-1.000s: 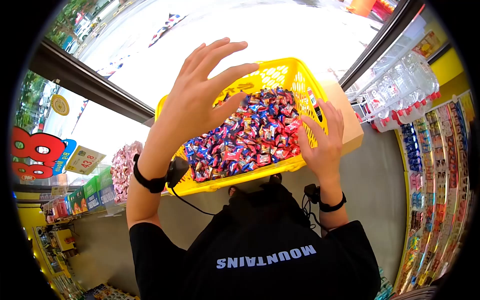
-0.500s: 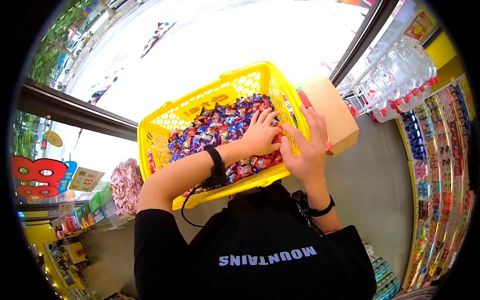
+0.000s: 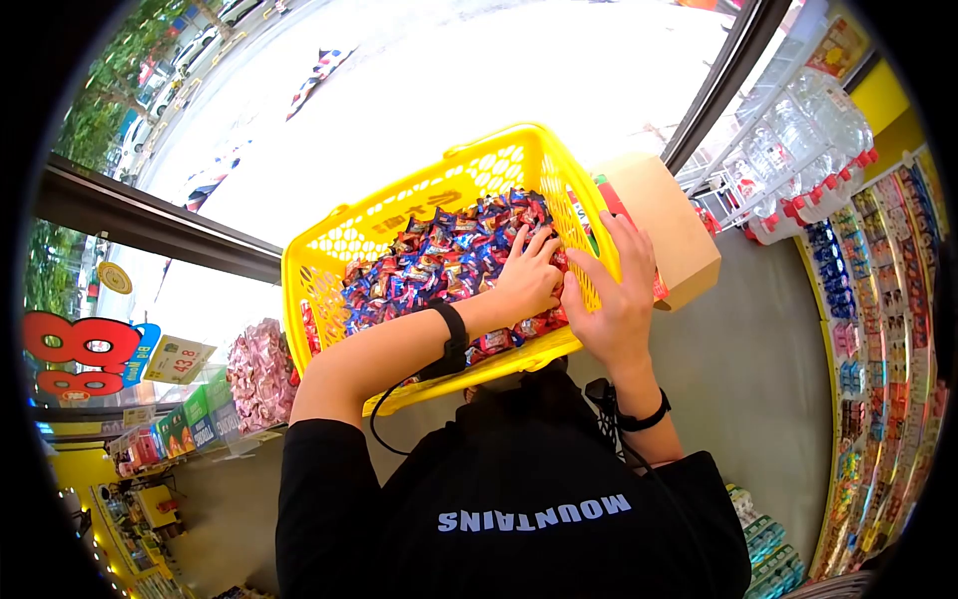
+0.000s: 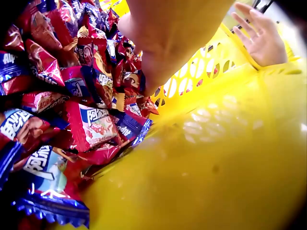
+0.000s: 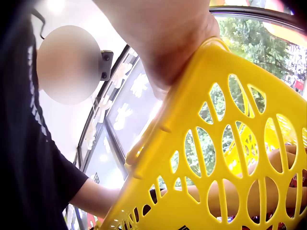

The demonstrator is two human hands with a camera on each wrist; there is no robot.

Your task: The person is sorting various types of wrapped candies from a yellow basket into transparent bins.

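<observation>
A yellow plastic basket (image 3: 544, 349) with perforated walls holds a heap of small wrapped candies (image 3: 429, 255) in red and blue foil. My left hand (image 3: 525, 280) lies palm down on the candies near the basket's right end, fingers slightly spread and pointing away from me. In the left wrist view the back of that hand (image 4: 177, 33) hides its fingers, while printed candy wrappers (image 4: 96, 125) fill the left side. At the basket's right rim rests my right hand (image 3: 614, 304), its fingers extended and thumb apart. The right wrist view shows the basket wall (image 5: 192, 81) just below that wrist.
A cardboard box (image 3: 669, 225) stands against the basket's right side. Pink packets (image 3: 261, 374) and a price card (image 3: 178, 359) are at the left. Large bottles (image 3: 798, 150) and stocked shelves (image 3: 878, 349) line the right, with a window frame (image 3: 160, 220) beyond the basket.
My left hand came down from above the basket onto the candies, moving right. Over the last half second it has barely moved. My right hand stays by the right rim.
</observation>
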